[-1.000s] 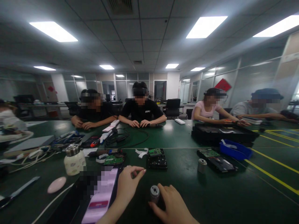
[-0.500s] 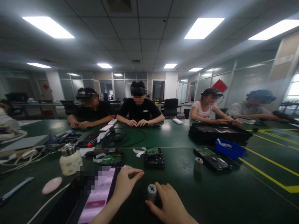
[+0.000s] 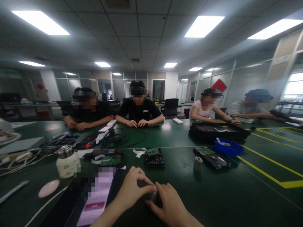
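A small grey metal cylinder [image 3: 151, 197] stands upright on the green table, between my two hands. My left hand [image 3: 131, 187] reaches over from the left, its thumb and index finger closed at the top end and covering most of it. Curled against the right side is my right hand [image 3: 169, 203], with fingers behind and thumb in front, gripping the body. A second metal cylinder [image 3: 198, 164] stands farther off to the right. Beyond my hands lies a black drive with a green circuit board [image 3: 154, 157].
A black case with a lit, pinkish screen [image 3: 98, 192] lies left of my forearm, near a cream bottle [image 3: 68, 164] and a pink oval object [image 3: 48, 189]. Another drive [image 3: 215, 159], a blue bin [image 3: 228, 148] and a black tray [image 3: 217, 134] are at right. Several people sit opposite.
My left hand has moved right and down onto the cylinder's top, which was uncovered before. My right hand has stayed around its side. The view has shifted slightly.
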{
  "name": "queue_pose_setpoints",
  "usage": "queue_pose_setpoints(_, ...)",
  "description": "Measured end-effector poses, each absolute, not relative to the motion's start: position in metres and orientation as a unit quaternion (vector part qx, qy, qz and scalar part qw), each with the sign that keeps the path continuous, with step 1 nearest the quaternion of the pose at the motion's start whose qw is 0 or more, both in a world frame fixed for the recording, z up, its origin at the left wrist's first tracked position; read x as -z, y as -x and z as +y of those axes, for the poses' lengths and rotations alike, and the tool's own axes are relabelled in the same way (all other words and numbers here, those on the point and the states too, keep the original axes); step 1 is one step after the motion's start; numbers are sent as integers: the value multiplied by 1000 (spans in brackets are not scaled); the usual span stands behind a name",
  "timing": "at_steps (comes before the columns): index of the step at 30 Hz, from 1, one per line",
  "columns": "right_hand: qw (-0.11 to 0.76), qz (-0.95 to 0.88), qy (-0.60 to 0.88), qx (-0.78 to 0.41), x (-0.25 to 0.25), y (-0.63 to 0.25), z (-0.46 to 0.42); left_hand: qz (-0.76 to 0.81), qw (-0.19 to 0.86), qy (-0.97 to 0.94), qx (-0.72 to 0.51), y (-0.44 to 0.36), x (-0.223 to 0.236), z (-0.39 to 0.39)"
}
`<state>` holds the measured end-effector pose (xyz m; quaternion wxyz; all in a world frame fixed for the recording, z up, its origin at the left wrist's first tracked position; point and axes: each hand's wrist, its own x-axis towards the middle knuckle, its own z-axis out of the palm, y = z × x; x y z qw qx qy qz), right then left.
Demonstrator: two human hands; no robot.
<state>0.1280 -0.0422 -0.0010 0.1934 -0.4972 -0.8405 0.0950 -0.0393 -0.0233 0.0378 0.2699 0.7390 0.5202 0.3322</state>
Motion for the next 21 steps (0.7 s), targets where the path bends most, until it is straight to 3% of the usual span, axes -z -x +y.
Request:
queue_pose_setpoints(11,210,-840,489,-105,3,-129,-42,452,332,-793,-238,54,-46,-19)
queue_pose_setpoints(21,208,-840,493,-95,3,-129,-41,505,281,-760,-297,41,-46,-29)
